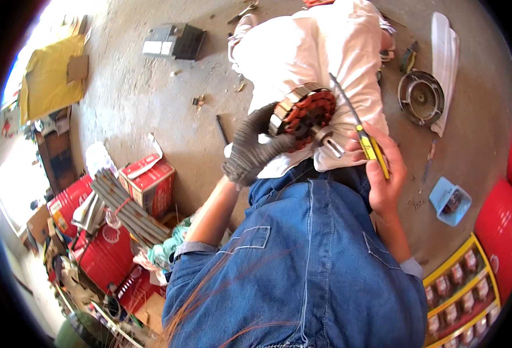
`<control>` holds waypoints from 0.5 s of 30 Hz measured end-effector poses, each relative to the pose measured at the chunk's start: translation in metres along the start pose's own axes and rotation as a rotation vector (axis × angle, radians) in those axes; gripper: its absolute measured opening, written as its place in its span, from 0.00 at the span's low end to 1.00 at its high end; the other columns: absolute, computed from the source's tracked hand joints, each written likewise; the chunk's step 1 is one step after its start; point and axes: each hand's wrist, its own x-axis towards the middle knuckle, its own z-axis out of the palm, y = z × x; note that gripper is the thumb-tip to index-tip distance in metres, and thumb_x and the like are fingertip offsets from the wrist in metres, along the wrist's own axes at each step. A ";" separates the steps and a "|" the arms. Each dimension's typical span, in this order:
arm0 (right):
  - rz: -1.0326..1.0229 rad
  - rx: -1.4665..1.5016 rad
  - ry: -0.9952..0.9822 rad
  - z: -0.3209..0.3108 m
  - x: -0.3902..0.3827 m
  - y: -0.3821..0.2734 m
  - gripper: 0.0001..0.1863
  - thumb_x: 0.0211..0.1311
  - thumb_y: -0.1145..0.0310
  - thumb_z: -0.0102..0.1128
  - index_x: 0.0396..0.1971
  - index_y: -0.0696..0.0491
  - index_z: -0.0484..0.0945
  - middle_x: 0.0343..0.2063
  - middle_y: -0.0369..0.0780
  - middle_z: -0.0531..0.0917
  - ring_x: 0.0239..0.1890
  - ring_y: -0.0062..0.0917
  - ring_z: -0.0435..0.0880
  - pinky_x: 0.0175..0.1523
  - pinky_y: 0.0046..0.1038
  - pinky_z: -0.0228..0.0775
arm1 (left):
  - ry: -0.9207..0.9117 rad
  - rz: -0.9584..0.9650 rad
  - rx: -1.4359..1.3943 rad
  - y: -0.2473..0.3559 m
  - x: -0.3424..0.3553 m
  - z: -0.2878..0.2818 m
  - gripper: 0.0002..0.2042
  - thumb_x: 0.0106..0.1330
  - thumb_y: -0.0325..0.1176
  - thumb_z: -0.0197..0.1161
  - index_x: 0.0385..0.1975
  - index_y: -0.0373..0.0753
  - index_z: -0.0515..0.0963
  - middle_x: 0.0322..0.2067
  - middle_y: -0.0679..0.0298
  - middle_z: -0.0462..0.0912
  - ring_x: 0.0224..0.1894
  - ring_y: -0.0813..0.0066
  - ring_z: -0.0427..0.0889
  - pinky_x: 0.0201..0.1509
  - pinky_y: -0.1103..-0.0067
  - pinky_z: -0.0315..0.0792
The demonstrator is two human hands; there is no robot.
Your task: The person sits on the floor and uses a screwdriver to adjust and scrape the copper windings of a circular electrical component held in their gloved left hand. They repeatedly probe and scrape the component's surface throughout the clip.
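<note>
My left hand [254,145], in a dark grey knit glove, grips a round motor stator [311,113] by its edge. Silver metal segments run around the stator's rim, reddish copper windings sit inside, and a metal shaft stub [328,141] points toward me. It is held above my lap, which is in white trousers [290,55]. On the right, my bare right hand [387,174] is closed around the yellow and black handle of a screwdriver [367,141]. Its dark blade slants up and left, and the tip lies beside the stator, apart from it.
A black box like a battery [177,42] sits on the concrete floor at the far left. To the right lie a round metal cover [421,97], pliers [408,57] and a blue plastic tub [450,201]. Red drums [108,255], a red carton [150,182] and a yellow rack [462,296] stand nearer.
</note>
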 end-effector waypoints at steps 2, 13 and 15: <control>0.019 -0.060 -0.001 0.000 0.001 -0.008 0.21 0.67 0.76 0.50 0.59 0.63 0.71 0.48 0.46 0.81 0.43 0.24 0.83 0.48 0.24 0.75 | 0.024 0.127 0.219 -0.017 -0.011 0.007 0.37 0.50 0.41 0.79 0.58 0.32 0.73 0.46 0.58 0.79 0.47 0.70 0.79 0.50 0.74 0.75; -0.059 -0.491 -0.152 -0.004 -0.003 -0.034 0.14 0.59 0.83 0.56 0.45 0.62 0.81 0.41 0.46 0.84 0.30 0.21 0.84 0.37 0.23 0.77 | 0.096 0.221 0.338 -0.030 -0.011 0.014 0.29 0.52 0.40 0.79 0.51 0.34 0.76 0.41 0.60 0.81 0.42 0.69 0.81 0.47 0.74 0.76; -0.031 -0.509 -0.139 -0.006 -0.008 -0.034 0.14 0.58 0.83 0.57 0.44 0.61 0.81 0.39 0.45 0.85 0.29 0.20 0.84 0.37 0.21 0.77 | 0.088 0.238 0.363 -0.031 -0.009 0.014 0.30 0.50 0.41 0.79 0.52 0.34 0.76 0.41 0.58 0.80 0.43 0.67 0.81 0.47 0.74 0.76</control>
